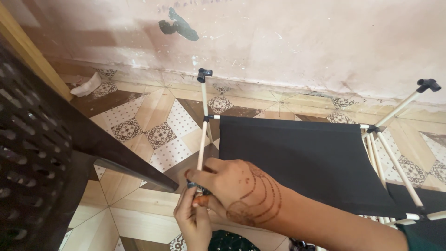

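Observation:
A small rack of thin white rods and black plastic joints stands on the patterned floor, with a black fabric shelf (pixel 302 158) stretched between the rods. My right hand (pixel 237 188), marked with dark line patterns, reaches in from the right and closes over the rack's near left corner joint (pixel 191 184). My left hand (pixel 193 221) comes up from below and pinches the same spot just under the right hand's fingers. From there a white rod (pixel 201 139) runs away to a black joint (pixel 203 74) at its far end. The joint under my fingers is mostly hidden.
A dark perforated plastic chair (pixel 37 139) fills the left side, its edge ending close to my hands. A stained pink wall (pixel 278 37) runs behind the rack. The rack's right post (pixel 399 107) ends in a black joint (pixel 428 84). A white crumpled cloth (pixel 86 86) lies by the wall.

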